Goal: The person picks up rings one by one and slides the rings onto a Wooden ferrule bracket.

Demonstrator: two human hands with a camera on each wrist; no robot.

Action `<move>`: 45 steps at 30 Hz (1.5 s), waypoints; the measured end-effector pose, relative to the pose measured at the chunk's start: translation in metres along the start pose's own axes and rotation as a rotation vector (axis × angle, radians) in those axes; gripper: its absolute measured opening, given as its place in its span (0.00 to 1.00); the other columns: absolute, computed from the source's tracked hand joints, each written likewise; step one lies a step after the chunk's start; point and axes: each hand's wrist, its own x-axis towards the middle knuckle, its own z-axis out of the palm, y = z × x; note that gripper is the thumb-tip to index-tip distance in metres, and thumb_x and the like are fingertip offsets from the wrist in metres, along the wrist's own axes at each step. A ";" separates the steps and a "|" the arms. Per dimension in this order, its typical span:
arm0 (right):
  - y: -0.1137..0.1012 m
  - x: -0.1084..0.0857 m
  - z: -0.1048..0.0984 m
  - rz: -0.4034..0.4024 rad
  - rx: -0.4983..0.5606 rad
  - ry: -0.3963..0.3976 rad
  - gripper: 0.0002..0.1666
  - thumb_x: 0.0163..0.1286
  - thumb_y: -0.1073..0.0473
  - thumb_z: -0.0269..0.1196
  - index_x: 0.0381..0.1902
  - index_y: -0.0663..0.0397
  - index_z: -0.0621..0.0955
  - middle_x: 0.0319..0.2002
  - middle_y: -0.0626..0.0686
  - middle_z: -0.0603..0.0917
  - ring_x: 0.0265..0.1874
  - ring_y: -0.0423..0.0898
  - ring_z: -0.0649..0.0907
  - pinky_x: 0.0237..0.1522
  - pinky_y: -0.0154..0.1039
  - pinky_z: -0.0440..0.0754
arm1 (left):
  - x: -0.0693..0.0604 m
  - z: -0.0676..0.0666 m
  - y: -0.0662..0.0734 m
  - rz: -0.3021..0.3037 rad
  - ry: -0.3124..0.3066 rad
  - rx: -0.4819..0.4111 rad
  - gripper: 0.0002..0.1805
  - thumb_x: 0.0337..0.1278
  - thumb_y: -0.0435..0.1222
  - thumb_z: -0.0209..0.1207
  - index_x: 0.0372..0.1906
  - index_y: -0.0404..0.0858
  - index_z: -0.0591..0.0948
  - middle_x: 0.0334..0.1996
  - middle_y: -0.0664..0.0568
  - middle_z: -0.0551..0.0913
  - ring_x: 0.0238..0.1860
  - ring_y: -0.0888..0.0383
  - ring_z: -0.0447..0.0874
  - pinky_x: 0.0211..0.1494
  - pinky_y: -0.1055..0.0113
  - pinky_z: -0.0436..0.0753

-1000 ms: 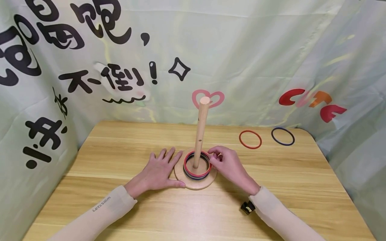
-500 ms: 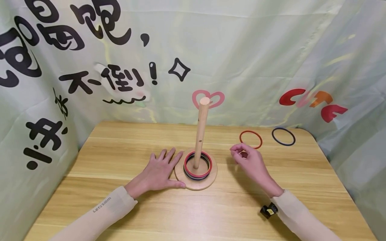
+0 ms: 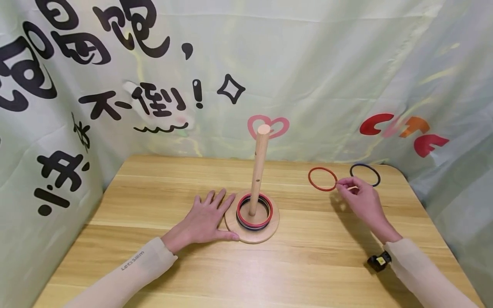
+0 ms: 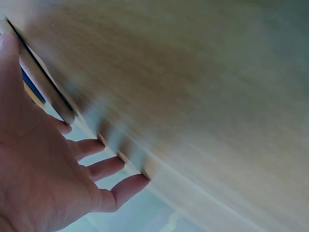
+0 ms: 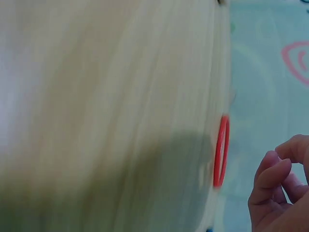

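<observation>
A wooden peg point(image 3: 259, 167) stands upright on a round base point(image 3: 265, 235). Several rings lie stacked around its foot, with a red ring point(image 3: 255, 226) on top and darker ones below. My left hand point(image 3: 204, 218) is spread flat on the left, its thumb and index finger against the base's edge. To the right, my right hand point(image 3: 363, 203) hovers with loosely bent fingers, thumb and index finger close together. In the head view its tips overlap the right edge of a loose red ring point(image 3: 322, 168); the right wrist view shows a gap. Behind that hand lies a dark blue ring point(image 3: 365, 165), partly hidden.
Everything stands on a wood-grain table point(image 3: 246, 273). A pale curtain point(image 3: 308, 64) with black writing hangs close behind and along both sides. A small black device point(image 3: 379, 261) sits at the right wrist.
My right hand has left the stacked rings and travelled right, with nothing seen in it, to the loose red ring. The left hand keeps its place at the base.
</observation>
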 end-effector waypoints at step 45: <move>0.072 0.028 -0.048 0.034 -0.325 -0.108 0.13 0.83 0.61 0.63 0.46 0.70 0.84 0.37 0.61 0.86 0.34 0.55 0.80 0.36 0.47 0.74 | 0.000 0.001 0.001 -0.013 -0.008 -0.012 0.68 0.55 0.84 0.55 0.88 0.41 0.61 0.82 0.33 0.63 0.76 0.25 0.65 0.62 0.21 0.68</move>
